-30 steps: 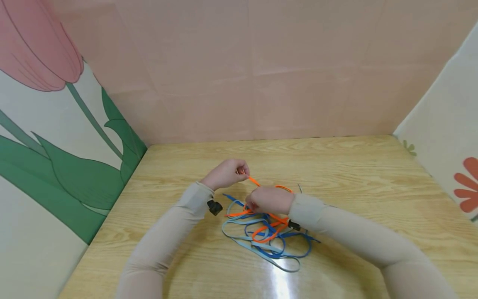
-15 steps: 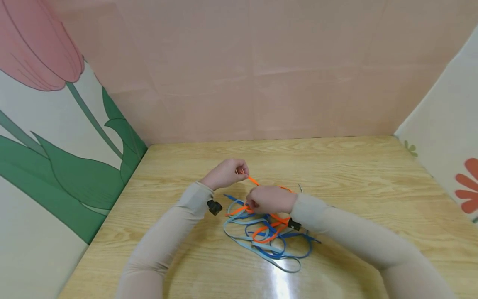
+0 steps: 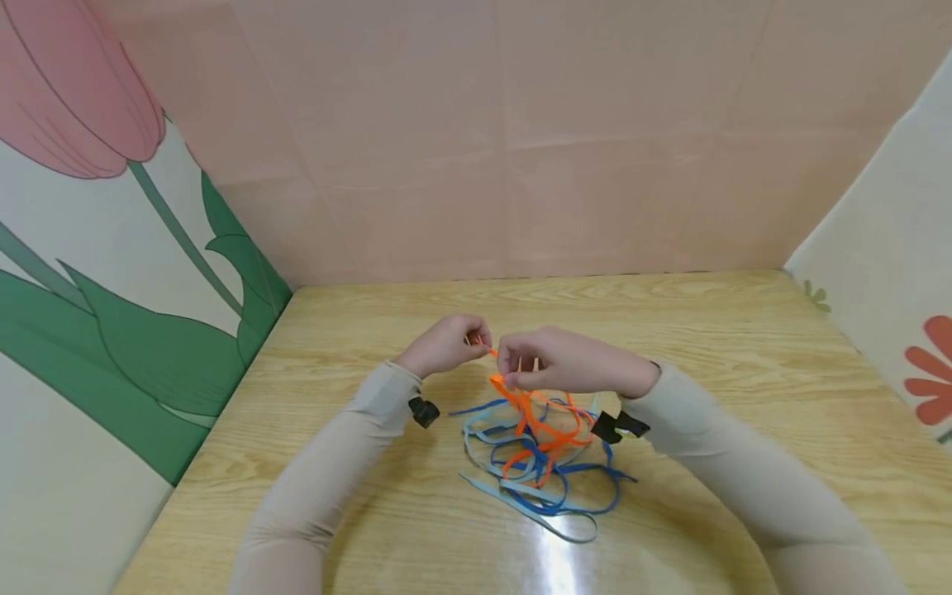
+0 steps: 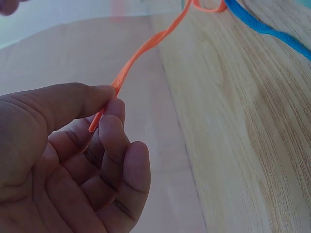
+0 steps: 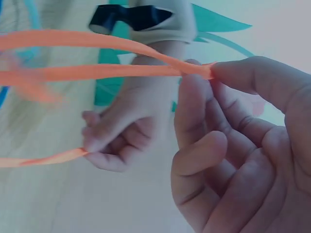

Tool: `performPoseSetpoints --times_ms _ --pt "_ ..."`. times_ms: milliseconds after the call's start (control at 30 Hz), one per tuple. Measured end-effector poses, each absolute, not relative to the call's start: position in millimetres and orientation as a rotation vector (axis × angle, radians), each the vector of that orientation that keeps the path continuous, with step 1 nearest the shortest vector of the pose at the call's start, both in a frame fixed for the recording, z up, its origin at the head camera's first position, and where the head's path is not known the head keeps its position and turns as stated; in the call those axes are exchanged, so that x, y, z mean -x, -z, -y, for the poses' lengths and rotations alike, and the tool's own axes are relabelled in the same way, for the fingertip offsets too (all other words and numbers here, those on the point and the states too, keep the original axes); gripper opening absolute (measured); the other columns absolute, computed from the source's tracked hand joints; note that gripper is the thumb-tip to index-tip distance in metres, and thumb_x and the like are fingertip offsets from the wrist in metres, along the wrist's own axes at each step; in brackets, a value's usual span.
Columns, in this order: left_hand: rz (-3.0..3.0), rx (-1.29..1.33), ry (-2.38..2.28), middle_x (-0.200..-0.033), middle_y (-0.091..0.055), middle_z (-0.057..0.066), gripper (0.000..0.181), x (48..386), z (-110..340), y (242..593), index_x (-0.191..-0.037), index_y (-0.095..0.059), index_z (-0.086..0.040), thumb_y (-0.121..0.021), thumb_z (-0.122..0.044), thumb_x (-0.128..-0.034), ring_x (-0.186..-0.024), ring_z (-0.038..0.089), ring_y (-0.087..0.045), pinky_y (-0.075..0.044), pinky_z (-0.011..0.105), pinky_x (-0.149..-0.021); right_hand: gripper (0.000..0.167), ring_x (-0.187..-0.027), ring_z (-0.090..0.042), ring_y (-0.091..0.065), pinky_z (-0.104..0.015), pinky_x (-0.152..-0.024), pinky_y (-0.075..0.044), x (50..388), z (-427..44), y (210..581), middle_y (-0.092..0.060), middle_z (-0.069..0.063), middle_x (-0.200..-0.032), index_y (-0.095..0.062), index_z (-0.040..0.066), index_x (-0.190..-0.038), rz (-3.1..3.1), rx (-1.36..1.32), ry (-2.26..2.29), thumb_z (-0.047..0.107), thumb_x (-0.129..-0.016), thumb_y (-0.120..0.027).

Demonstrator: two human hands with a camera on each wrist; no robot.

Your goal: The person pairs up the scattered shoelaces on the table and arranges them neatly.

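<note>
My left hand [image 3: 449,344] pinches one end of the orange lace between thumb and index finger; in the left wrist view the tip of the orange lace [image 4: 131,60] pokes out below the thumb. Close on its right, my right hand [image 3: 568,359] pinches a folded part of orange lace [image 5: 112,72], with two strands running from the fingertips in the right wrist view. Below both hands, orange lace [image 3: 530,411] hangs down into a tangle with a blue lace [image 3: 619,494] and a pale blue lace [image 3: 513,502] on the table.
The wooden table [image 3: 357,512] reaches back to a pink wall covering [image 3: 506,165]. A panel with a tulip print [image 3: 82,99] stands on the left, one with a red flower print [image 3: 933,364] on the right. Each wrist carries a small black device.
My right hand has risen from the tangle, pulling orange lace up with it. The orange and pale blue strands beneath have shifted. My left hand has hardly moved.
</note>
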State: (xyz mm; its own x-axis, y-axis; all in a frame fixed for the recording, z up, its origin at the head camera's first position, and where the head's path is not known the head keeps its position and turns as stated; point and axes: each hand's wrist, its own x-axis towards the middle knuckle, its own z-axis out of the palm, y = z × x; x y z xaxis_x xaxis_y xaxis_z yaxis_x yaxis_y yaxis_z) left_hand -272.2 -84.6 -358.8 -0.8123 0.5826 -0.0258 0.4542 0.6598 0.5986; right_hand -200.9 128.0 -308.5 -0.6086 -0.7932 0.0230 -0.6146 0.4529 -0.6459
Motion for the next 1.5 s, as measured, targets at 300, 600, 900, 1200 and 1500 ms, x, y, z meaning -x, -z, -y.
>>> performPoseSetpoints --times_ms 300,600,900,1200,1500 --pt "-2.663 -0.81 -0.865 -0.084 -0.061 0.001 0.006 272.3 85.4 357.5 -0.09 -0.063 -0.012 -0.066 -0.015 -0.0917 -0.073 0.013 -0.054 -0.044 0.024 -0.062 0.005 -0.074 -0.01 -0.058 -0.027 -0.065 -0.048 196.5 -134.5 290.6 -0.063 0.003 -0.083 -0.061 0.014 -0.097 -2.456 1.213 0.993 0.019 -0.097 -0.059" --pt "-2.666 -0.819 -0.875 -0.086 -0.063 0.002 0.006 272.9 88.4 359.2 -0.09 -0.063 -0.012 -0.066 -0.016 -0.0919 -0.076 0.013 -0.057 -0.046 0.024 -0.064 0.003 -0.077 -0.01 -0.059 -0.027 -0.068 -0.049 199.6 -137.4 302.4 -0.063 0.007 -0.085 -0.062 0.017 -0.096 -2.458 1.226 0.974 0.015 -0.097 -0.059" --pt "-2.668 -0.838 -0.868 -0.084 -0.063 0.001 0.005 270.9 90.3 359.3 -0.09 -0.063 -0.011 -0.066 -0.015 -0.0919 -0.073 0.012 -0.056 -0.045 0.023 -0.062 0.004 -0.074 -0.014 -0.062 -0.027 -0.065 -0.049 199.1 -126.8 330.4 -0.063 0.012 -0.079 -0.062 0.019 -0.094 -2.38 1.174 0.894 0.021 -0.097 -0.06" --pt "-2.667 -0.827 -0.86 -0.084 -0.063 0.001 0.005 270.4 91.9 358.5 -0.09 -0.064 -0.012 -0.065 -0.016 -0.0925 -0.072 0.012 -0.056 -0.044 0.023 -0.061 0.003 -0.074 -0.013 -0.061 -0.029 -0.065 -0.049 199.7 -125.0 328.5 -0.062 0.012 -0.079 -0.061 0.02 -0.094 -2.403 1.163 0.905 0.02 -0.097 -0.06" --pt "-2.663 -0.828 -0.87 -0.084 -0.063 0.002 0.004 271.1 92.4 359.0 -0.091 -0.064 -0.011 -0.065 -0.015 -0.0929 -0.073 0.012 -0.056 -0.045 0.023 -0.063 0.009 -0.083 -0.01 -0.063 -0.025 -0.072 -0.051 196.6 -116.6 342.7 -0.066 0.006 -0.09 -0.063 0.014 -0.101 -2.289 1.147 0.77 0.021 -0.097 -0.06"
